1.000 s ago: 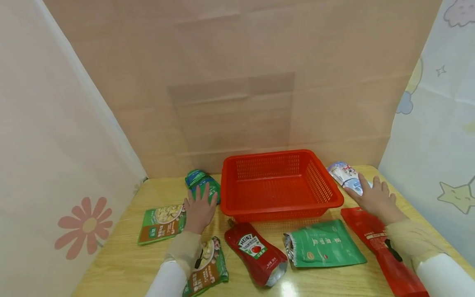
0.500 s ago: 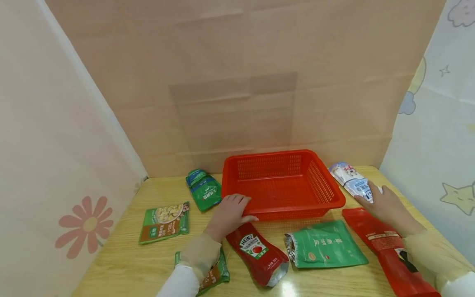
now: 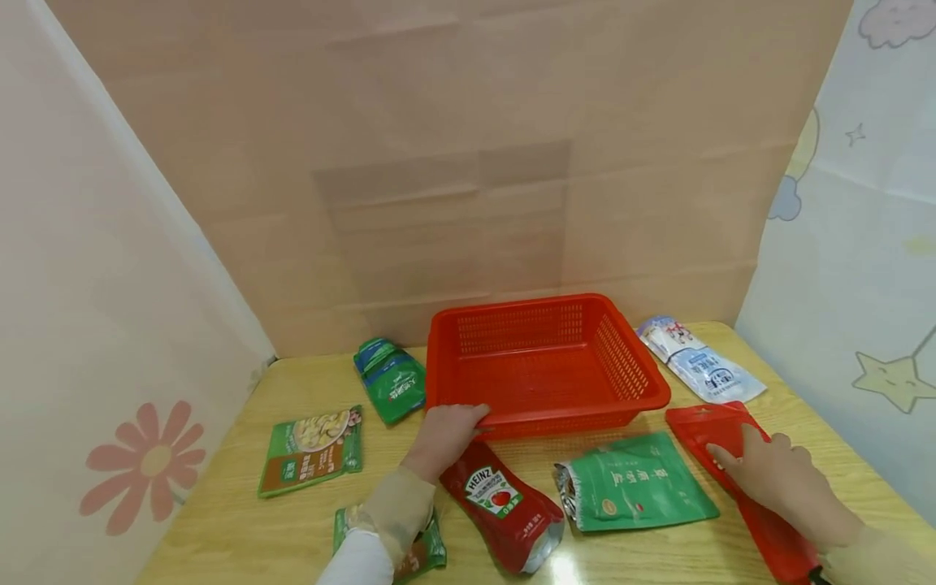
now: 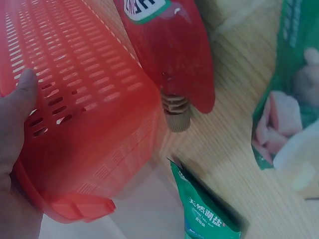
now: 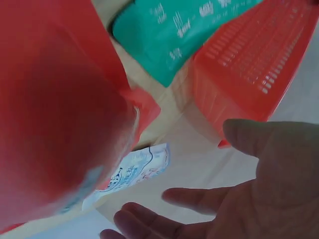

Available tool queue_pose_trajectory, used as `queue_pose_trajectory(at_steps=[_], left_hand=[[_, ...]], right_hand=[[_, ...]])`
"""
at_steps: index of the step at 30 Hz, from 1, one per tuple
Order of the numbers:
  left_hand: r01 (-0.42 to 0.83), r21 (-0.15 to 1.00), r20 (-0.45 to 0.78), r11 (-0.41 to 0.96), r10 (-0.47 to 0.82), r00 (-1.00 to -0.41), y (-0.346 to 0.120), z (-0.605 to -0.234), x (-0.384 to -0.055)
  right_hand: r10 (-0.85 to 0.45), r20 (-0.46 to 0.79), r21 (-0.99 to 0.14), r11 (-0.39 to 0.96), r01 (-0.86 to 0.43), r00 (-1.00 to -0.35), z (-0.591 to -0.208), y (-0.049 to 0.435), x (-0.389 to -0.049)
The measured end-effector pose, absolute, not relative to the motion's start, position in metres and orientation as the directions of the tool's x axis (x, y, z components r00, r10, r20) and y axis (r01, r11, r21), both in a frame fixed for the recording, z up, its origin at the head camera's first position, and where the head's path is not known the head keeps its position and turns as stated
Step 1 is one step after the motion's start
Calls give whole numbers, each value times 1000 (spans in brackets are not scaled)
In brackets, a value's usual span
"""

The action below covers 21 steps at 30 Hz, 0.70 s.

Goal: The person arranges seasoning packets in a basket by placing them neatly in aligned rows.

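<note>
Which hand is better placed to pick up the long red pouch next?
Probably the right hand: it is open over the long red pouch, while the left hand holds the basket.

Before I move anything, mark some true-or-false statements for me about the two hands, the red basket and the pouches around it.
1. The left hand grips the red basket near its front left corner. True.
2. The right hand rests on the basket's rim. False: it is over the long red pouch, fingers apart.
3. The Heinz pouch lies inside the basket. False: it lies on the table, in front of the basket.
4. The white-and-blue pouch lies to the right of the basket. True.
5. The large green pouch stands upright. False: it lies flat.
</note>
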<state>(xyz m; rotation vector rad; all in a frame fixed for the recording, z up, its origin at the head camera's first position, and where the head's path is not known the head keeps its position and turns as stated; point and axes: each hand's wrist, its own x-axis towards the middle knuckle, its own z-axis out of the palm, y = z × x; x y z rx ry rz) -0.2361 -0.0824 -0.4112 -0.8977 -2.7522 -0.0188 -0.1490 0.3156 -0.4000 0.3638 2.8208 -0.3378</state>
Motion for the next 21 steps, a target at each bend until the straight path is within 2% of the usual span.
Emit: queue_pose_trajectory(at_steps=[6,11,18,21], left_hand=[[542,-28,205,840,535,-819,-81,-411,-236],[482,17,180,876,471,-863,-75,-409,-236],[483,-112,310,869,492,-814,-73,-416,-241],[479,-116,311,870,490,-814,-73,-417,-242]], right_hand=[[293,-301,-99,937,335,-908,-412,311,-133],[385,-236,-65,910,410,-892,-420,304,-125],[444,-204,-21,889,457,-872,-427,294,-126],[445,-196,5,891,453,-874,-428,294,-128]])
